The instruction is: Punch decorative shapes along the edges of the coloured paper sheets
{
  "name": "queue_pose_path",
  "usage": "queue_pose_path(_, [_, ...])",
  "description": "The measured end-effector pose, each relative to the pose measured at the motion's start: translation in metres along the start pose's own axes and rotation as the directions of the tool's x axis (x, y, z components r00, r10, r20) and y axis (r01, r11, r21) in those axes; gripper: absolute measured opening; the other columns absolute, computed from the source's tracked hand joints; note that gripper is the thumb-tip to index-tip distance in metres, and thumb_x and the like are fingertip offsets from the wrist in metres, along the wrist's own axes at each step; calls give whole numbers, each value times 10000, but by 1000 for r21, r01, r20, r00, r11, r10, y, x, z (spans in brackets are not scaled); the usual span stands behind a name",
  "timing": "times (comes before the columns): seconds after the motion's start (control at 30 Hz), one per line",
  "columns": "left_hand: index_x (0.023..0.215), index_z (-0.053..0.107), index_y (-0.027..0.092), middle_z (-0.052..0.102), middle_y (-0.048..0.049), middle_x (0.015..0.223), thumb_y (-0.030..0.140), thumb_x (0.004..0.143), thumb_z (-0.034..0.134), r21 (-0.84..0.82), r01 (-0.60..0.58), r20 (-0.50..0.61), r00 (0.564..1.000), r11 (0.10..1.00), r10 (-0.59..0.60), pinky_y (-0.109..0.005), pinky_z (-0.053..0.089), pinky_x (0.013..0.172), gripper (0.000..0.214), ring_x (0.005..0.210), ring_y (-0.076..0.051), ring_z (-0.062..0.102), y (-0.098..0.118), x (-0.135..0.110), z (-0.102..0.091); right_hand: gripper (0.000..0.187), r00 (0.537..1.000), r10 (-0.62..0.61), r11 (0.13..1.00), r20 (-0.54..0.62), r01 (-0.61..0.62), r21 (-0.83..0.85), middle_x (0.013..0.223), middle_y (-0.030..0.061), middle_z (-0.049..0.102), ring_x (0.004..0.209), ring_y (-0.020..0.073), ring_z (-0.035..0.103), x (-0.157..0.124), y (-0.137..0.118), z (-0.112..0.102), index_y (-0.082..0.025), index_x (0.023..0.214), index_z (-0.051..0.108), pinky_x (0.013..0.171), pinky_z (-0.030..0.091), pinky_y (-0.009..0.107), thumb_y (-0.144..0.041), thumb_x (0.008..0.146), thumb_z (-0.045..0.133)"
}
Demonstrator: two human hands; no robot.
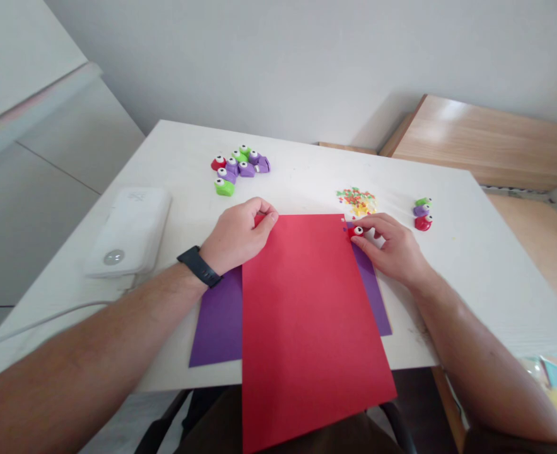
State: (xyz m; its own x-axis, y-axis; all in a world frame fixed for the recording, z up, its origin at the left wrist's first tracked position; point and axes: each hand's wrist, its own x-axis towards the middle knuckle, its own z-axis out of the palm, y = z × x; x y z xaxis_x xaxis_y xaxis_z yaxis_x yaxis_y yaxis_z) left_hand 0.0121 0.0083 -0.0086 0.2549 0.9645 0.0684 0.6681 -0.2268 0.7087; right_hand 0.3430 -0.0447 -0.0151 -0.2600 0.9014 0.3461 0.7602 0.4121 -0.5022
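Left hand [240, 236] grip clenched on red paper [306, 315]; right hand [392, 246] grasping red punch [355, 231]

One head-worn camera looks forward and down, close over the white table [306, 170].

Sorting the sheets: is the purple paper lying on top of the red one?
No, the red paper lies over the purple paper, which shows only at both sides.

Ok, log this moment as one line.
left hand: pins red sheet corner | right hand: holds red punch at sheet edge | purple sheet underneath
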Motion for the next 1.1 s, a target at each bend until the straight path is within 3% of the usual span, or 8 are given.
queue_pose_path(1.1, [1021, 724, 207, 768, -59, 906, 441, 1024, 565, -5, -14, 13, 1000, 1000, 14, -365, 460, 735, 283, 773, -240, 656, 0, 0, -1, 233, 1000, -11, 1000, -2, 11, 12, 1138, 99, 774, 1006, 271, 724, -1, 0, 0, -267, 1221, 773, 854, 608, 457, -259, 996, 711])
